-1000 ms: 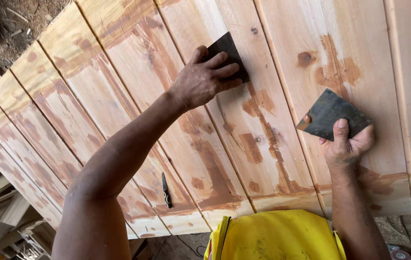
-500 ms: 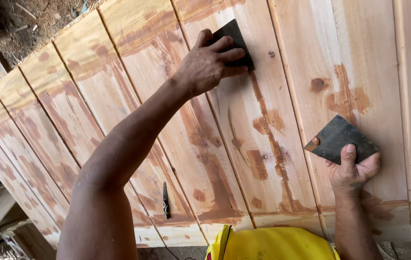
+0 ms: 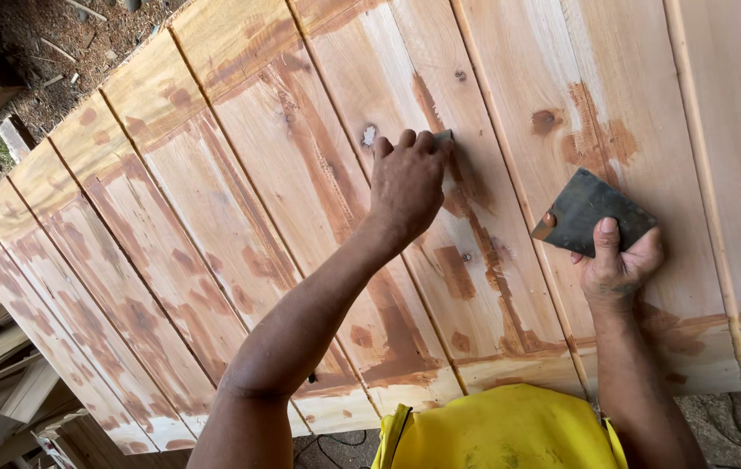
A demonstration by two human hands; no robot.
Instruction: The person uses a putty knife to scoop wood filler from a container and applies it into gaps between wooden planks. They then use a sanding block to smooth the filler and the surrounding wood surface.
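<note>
At centre frame our left hand has slid down the plank panel, its grip now covering all but a corner of the dark scraper, pressed onto brown filler. At right, our right hand pinches a second dark scraper, held as before.

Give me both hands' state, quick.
Left hand: closed, pressing a dark flat scraper against the wooden plank panel.
Right hand: closed on a dark flat square card.
</note>
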